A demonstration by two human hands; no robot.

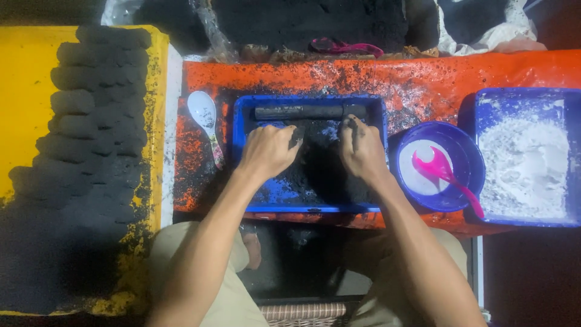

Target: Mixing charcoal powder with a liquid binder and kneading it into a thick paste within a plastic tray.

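Observation:
A blue tray [242, 115] on the orange cloth holds black powdery paste [318, 160]. A long black rolled stick [299, 112] lies along its far edge. My left hand [266, 151] is curled, its fingertips pressing a lump of the black paste near the tray's middle. My right hand [362, 151] rests in the tray to the right, fingers bent down into the same paste, close to the stick's right end. Both hands are smeared with black.
A yellow board [24, 109] at the left carries several rows of black rolled sticks [91, 121]. A white spoon [206, 121] lies left of the tray. To the right stand a purple bowl [466, 151] with a pink spoon [445, 172] and a blue tray of white powder [526, 163].

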